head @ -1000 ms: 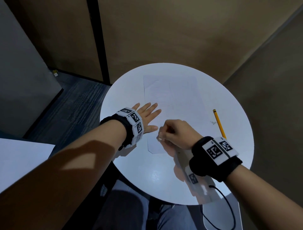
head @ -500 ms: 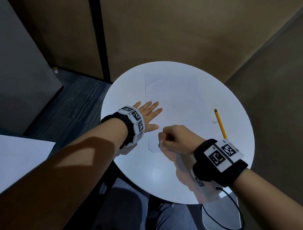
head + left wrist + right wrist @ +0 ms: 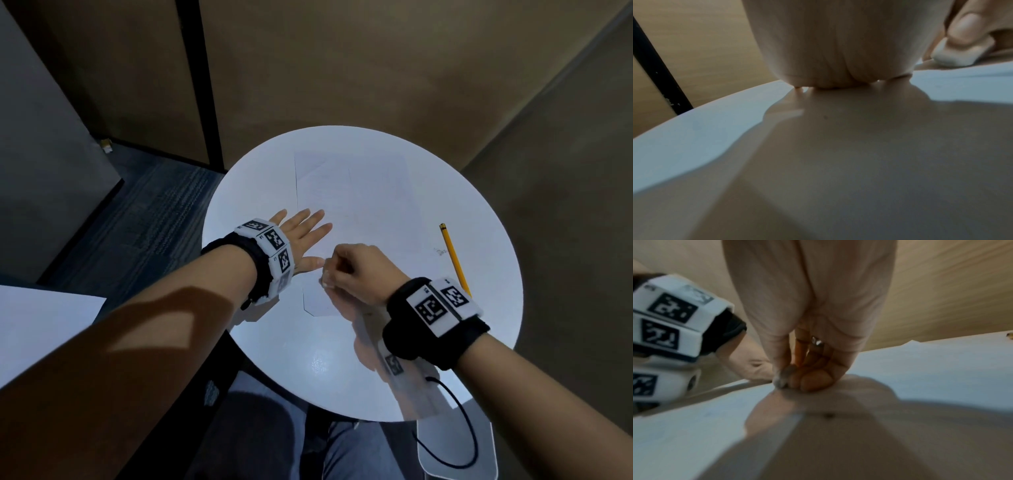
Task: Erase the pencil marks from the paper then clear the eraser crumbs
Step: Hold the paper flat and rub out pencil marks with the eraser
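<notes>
A white sheet of paper (image 3: 352, 212) lies on the round white table (image 3: 308, 359). My left hand (image 3: 305, 233) rests flat on the sheet's left edge, fingers straight; its palm (image 3: 834, 40) fills the left wrist view. My right hand (image 3: 346, 270) is curled just right of the left thumb, near the paper's near left corner. It pinches a small white eraser (image 3: 962, 55) and presses it down onto the paper. In the right wrist view the right hand's fingertips (image 3: 813, 382) bunch around the eraser (image 3: 782, 379) against the sheet. Pencil marks are too faint to make out.
A yellow pencil (image 3: 454, 257) lies on the table to the right of the paper, with a few small crumbs (image 3: 440, 251) beside it. A black cable (image 3: 469, 431) hangs off the near edge. A white board (image 3: 41, 325) sits at the left; walls stand close behind.
My right hand has shifted slightly back and forth over the paper's near left corner, holding the eraser. The left hand has stayed flat in place.
</notes>
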Available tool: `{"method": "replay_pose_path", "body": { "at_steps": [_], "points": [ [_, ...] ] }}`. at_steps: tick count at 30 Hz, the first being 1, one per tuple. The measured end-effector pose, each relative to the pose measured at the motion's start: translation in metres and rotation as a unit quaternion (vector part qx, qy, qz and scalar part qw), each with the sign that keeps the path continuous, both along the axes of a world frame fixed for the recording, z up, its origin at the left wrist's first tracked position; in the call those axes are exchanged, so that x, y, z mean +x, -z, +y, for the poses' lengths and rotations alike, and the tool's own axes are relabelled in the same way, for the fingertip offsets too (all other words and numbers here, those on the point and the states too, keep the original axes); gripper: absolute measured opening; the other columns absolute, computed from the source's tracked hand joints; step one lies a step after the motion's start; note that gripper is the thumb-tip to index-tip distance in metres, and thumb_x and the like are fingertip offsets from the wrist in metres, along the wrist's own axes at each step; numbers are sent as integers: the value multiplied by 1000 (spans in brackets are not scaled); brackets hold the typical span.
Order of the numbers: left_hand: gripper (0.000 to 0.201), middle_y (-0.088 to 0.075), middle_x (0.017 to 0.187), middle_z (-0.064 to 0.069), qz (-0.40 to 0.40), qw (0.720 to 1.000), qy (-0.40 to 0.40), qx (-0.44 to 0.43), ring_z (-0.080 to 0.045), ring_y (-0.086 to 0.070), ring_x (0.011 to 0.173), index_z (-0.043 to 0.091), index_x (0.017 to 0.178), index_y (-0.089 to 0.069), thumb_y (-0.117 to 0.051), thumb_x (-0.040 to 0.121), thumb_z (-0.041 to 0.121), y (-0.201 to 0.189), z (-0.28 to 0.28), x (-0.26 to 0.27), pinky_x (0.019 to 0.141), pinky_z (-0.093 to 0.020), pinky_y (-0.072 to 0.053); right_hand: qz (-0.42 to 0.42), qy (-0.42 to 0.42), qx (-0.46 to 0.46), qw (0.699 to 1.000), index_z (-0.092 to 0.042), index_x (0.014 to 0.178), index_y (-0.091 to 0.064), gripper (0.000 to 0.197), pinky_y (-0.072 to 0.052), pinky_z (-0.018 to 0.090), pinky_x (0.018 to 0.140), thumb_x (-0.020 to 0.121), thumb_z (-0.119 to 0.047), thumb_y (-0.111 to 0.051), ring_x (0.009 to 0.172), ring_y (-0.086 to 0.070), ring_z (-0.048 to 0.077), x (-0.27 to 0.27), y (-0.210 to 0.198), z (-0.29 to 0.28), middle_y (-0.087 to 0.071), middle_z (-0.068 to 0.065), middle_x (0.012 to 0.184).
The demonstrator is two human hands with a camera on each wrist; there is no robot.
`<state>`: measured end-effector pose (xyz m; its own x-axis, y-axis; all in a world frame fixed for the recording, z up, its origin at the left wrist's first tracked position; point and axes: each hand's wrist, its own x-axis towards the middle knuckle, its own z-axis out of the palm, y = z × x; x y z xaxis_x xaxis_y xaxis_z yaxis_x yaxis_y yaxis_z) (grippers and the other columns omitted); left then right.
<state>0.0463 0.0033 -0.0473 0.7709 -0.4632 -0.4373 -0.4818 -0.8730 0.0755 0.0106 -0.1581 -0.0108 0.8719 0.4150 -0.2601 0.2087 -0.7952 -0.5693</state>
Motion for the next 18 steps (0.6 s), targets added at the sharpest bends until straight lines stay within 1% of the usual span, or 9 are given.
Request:
{"method": "replay_pose_path", "body": {
  "at_steps": [3, 6, 7, 8, 11, 14, 16, 17, 18],
  "points": [
    [65, 23, 156, 2, -1, 1000, 1, -1, -16, 16, 145, 26, 150, 13, -19, 99, 52, 0, 0, 0, 115, -39, 9, 19, -33, -15, 999, -27, 62, -41, 33, -36, 7, 56, 86, -16, -61, 60, -46, -1, -6, 2, -3, -49, -15, 63],
    [65, 23, 156, 2, 3, 1000, -2, -3, -16, 16, 145, 25, 150, 12, -20, 100, 51, -1, 0, 0, 115, -39, 8, 75, -78, -61, 992, -21, 63, -48, 25, -37, 12, 58, 83, -16, -62, 64, -50, 4, -3, -6, -6, -56, -8, 68],
    [64, 22, 156, 2, -1, 1000, -2, -4, -16, 15, 145, 26, 150, 12, -19, 100, 51, -1, 0, 0, 115, -39, 8, 65, -70, -58, 994, -18, 67, -52, 18, -39, 16, 62, 83, -17, -61, 69, -52, 9, 1, -6, -4, -60, -4, 74],
    [64, 22, 156, 2, -4, 1000, -2, -5, -16, 15, 145, 26, 150, 12, -19, 100, 50, -1, 0, -1, 115, -39, 8, 41, -47, -44, 997, -16, 72, -54, 13, -39, 17, 62, 84, -16, -61, 74, -53, 12, 6, -4, -2, -62, -1, 78],
    [61, 22, 156, 3, -8, 1000, -5, -6, -17, 15, 145, 25, 150, 11, -17, 101, 47, -2, 0, -4, 116, -39, 7, -7, 5, -7, 1000, -13, 76, -53, 12, -35, 8, 57, 85, -16, -60, 74, -50, 13, 6, 2, 8, -58, -2, 77],
    [58, 22, 156, 3, 0, 1000, -11, -5, -16, 15, 145, 26, 150, 10, -17, 102, 44, -4, -2, -3, 116, -39, 7, 48, -36, -10, 998, -19, 66, -49, 23, -38, 6, 58, 85, -14, -60, 66, -51, 5, -4, 1, 1, -56, -11, 69],
    [57, 22, 157, 4, 4, 1000, -12, -6, -16, 15, 145, 26, 150, 10, -16, 103, 43, -4, -2, -2, 116, -39, 7, 97, -53, -14, 994, -18, 67, -55, 18, -42, 12, 66, 83, -15, -62, 72, -58, 5, -5, -2, -2, -66, -8, 75],
    [57, 22, 157, 4, 3, 1000, -13, -5, -16, 15, 145, 26, 150, 11, -16, 103, 43, -3, -2, -2, 116, -39, 7, 93, -42, -8, 995, -15, 71, -59, 11, -45, 18, 71, 82, -15, -62, 77, -60, 8, -2, -1, -2, -68, -5, 81],
    [57, 22, 157, 4, 1, 1000, -13, -5, -16, 15, 145, 26, 150, 11, -16, 103, 43, -3, -2, -2, 116, -39, 7, 69, -18, 3, 997, -12, 75, -61, 8, -45, 21, 70, 82, -15, -62, 77, -59, 11, 1, 1, -1, -69, -2, 82]
  ]
}}
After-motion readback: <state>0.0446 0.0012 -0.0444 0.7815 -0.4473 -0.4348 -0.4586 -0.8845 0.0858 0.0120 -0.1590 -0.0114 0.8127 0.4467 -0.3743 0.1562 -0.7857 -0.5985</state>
